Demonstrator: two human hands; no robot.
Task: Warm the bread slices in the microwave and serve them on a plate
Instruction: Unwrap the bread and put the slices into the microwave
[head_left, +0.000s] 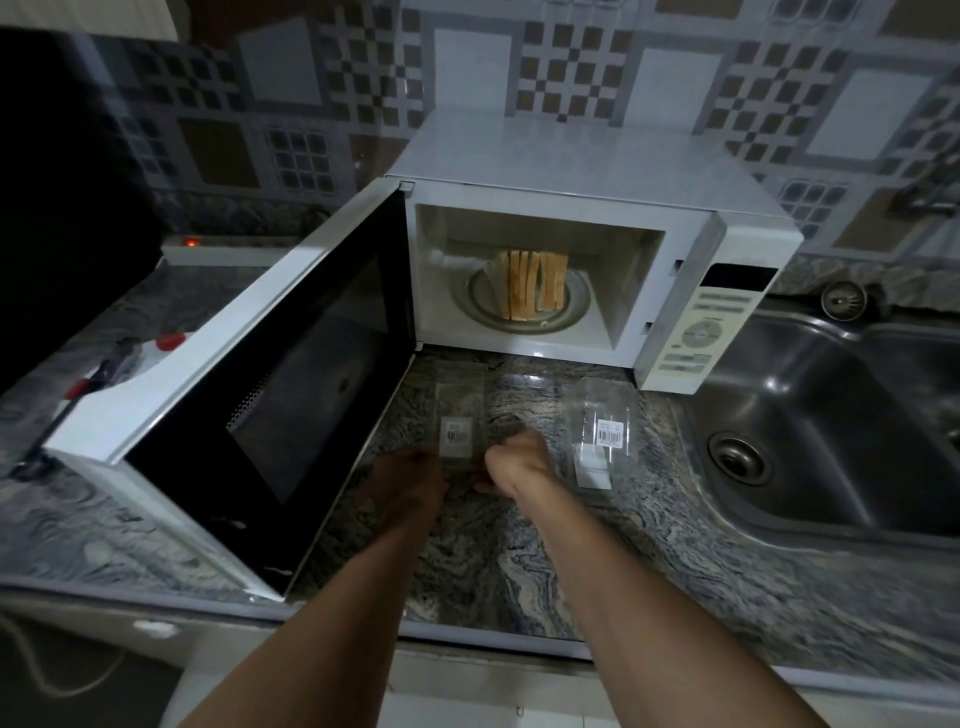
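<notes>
Both grips low over the desk (519, 566), at the near end of a clear packet (461, 410) with a barcode label.
- Left grip (410, 475): fingertips against the packet's near left corner. Dark and blurred; cannot tell whether it has hold.
- Right grip (517, 457): fingers curled tight, knuckles up, thumb tucked under, pinching the packet's near right corner.

Bread slices (532, 286): beyond the grips, inside the open microwave (571, 161). They stand on edge in a row on the round turntable (579, 306).

Around:
- Microwave door (249, 415) is swung fully out, just beside the left grip. It walls off that whole side, down to the desk's front edge.
- Second clear packet (602, 436) lies flat beside the right grip, apart from it.
- Steel sink (831, 415) sits further out on the right grip's side, its rim ending the desk surface there.
- Behind the door, well away from the left grip: a red-capped item (170, 341) and a power strip (192, 242) with a red light.

Room: a bare strip of desk runs from the grips forward to the microwave mouth, with only the held packet lying along it. More bare desk lies nearer than the grips, up to the front edge.
</notes>
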